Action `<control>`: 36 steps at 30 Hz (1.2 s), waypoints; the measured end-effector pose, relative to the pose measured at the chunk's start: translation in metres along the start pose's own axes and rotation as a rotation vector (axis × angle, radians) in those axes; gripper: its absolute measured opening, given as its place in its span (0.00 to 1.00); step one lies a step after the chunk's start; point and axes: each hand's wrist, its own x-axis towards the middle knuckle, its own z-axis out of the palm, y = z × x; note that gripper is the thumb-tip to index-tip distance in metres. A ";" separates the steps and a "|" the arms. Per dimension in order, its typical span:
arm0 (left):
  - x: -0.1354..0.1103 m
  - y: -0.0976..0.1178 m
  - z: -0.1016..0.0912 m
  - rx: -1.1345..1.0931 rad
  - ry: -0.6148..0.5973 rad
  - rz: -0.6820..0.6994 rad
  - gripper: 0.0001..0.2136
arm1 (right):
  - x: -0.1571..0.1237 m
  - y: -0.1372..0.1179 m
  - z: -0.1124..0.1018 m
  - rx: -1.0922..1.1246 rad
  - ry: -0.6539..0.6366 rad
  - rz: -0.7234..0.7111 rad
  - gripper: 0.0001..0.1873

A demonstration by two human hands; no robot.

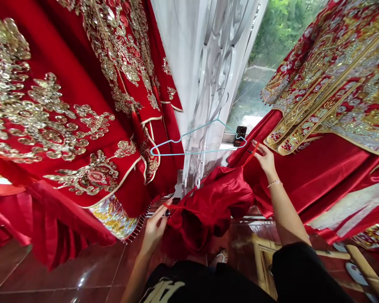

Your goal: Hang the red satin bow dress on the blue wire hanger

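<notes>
My left hand (155, 223), at the lower middle, pinches a red strap at one side of a dark red satin skirt (221, 189). On the other side, higher up, my right hand (265, 158) pinches another thin red ribbon (250, 157) pulled taut. The skirt hangs in loose folds between both hands, its gathered opening partly dark and turned toward me. Just beyond it, a light blue hanger (198, 153) hangs bare from the white metal grille (219, 63). Small dark bits show by my fingers, too small to name.
Red garments with gold sequin embroidery (94, 172) hang close on the left. On the right hangs a heavily beaded red and gold jacket (331, 92). A black phone-like device (240, 135) stands by the window. A bamboo stool (262, 261) is at the lower right on the tiled floor (91, 269).
</notes>
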 end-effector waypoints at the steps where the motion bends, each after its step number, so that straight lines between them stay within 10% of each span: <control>1: 0.001 0.004 0.004 -0.009 -0.012 0.001 0.21 | 0.006 0.003 0.001 0.072 -0.013 0.017 0.26; 12: -0.015 0.005 0.011 -0.064 -0.023 -0.029 0.18 | 0.040 -0.014 0.042 0.221 -0.200 0.077 0.24; 24: -0.007 0.017 0.010 -0.117 -0.009 -0.132 0.17 | -0.014 -0.072 0.044 0.135 -0.066 0.085 0.20; 30: -0.001 0.010 0.001 -0.111 -0.003 -0.125 0.17 | -0.011 -0.111 0.025 0.025 -0.565 0.114 0.18; 36: 0.019 0.016 -0.020 -0.235 -0.008 -0.073 0.15 | -0.017 -0.124 0.022 -0.174 -0.645 -0.031 0.18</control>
